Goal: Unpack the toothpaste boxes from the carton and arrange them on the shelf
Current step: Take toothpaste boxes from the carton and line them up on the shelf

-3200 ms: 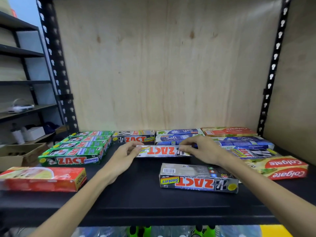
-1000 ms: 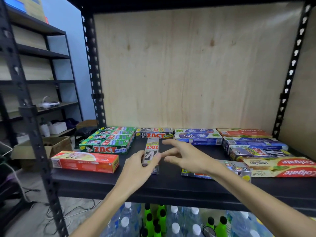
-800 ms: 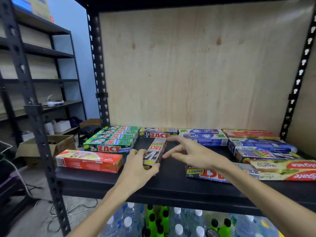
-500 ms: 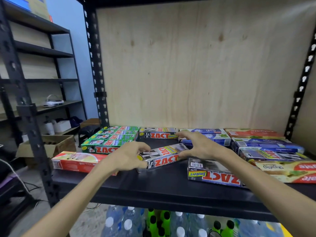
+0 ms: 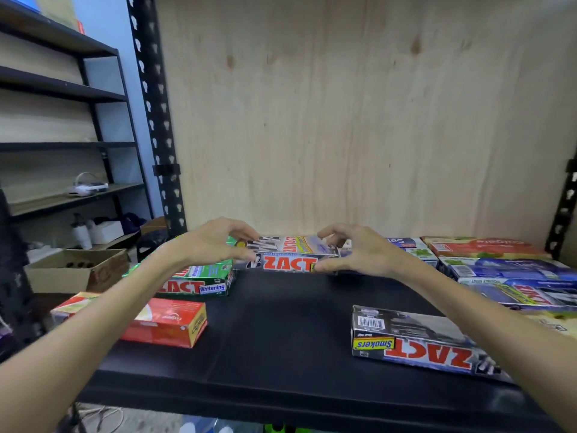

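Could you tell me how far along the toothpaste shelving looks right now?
Mostly done: rows line the back of the shelf. In hand: left hand and right hand grip the ends of a grey ZACT box at the back. Left: the ZACT Smokers box and red Colgate box lie loose in front.

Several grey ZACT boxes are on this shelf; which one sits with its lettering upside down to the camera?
The grey ZACT Smokers box lying alone at the front right of the shelf; the one between the hands at the back reads upright.
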`<state>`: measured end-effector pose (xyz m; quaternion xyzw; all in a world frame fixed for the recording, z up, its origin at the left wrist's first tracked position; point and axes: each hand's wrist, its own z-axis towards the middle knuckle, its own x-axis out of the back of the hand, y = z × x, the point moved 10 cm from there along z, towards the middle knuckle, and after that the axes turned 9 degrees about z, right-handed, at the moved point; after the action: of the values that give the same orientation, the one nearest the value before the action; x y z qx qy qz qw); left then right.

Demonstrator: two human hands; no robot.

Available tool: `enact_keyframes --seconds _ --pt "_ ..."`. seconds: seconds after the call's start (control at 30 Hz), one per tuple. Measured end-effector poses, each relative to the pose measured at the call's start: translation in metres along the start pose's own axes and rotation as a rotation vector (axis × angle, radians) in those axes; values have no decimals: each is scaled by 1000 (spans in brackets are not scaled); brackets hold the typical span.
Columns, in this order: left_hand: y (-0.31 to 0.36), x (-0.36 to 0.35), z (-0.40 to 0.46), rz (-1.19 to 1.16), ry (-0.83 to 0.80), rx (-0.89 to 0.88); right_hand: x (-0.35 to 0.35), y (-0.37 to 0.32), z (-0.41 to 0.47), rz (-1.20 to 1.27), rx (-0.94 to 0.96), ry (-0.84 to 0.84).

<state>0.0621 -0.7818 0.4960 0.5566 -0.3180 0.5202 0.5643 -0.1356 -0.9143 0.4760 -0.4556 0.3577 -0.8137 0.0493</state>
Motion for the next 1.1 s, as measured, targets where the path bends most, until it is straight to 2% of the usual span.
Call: enact_keyframes --seconds 0.13,0.27,0.4,0.5,0.7,0.9,1.1 --pt "-25 -14 34 -25 19 23 -3 15 34 1 -36 23" --pt "-39 -37 54 58 -36 0 -18 36 55 -35 -79 -45" --pt "-40 -35 59 225 51 -86 -26 44 62 -133 -42 -13" --pt "-40 -30 59 252 108 -70 -21 46 66 -223 -32 40" --pt "-47 -39 62 221 72 4 -22 49 62 -336 -41 69" --pt "-59 -37 59 71 76 67 -18 43 54 -378 -39 77" --pt "-34 -28 39 -19 170 26 -6 27 24 -303 -33 89"
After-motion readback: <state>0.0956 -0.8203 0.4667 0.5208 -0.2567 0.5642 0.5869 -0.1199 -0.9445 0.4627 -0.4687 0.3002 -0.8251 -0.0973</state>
